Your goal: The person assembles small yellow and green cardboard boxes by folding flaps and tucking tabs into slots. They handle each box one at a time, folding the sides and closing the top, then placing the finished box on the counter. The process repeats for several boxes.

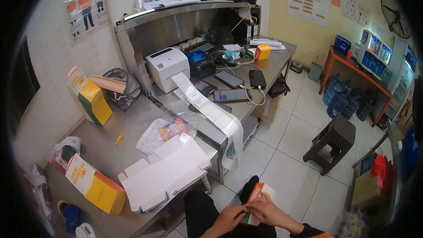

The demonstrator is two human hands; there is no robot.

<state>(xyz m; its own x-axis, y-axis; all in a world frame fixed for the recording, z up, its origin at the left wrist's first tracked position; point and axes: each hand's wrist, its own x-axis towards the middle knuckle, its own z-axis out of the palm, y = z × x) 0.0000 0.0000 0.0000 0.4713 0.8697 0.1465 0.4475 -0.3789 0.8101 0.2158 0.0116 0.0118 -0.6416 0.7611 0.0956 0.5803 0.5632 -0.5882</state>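
Over my lap, both hands are closed on a small orange, white and green carton. My left hand pinches its lower left side. My right hand reaches across from the right, its fingers bent over the front of the carton. The fingertips of both hands meet near its lower part, and they hide much of it. To the left, a stack of flat white carton blanks lies at the steel table's edge. Beside it stands a folded yellow and white carton; another yellow carton is farther back.
A white label printer trails a long label strip over the counter edge. Several phones lie nearby with white cables. A dark plastic stool stands on the tiled floor to the right, before blue water jugs.
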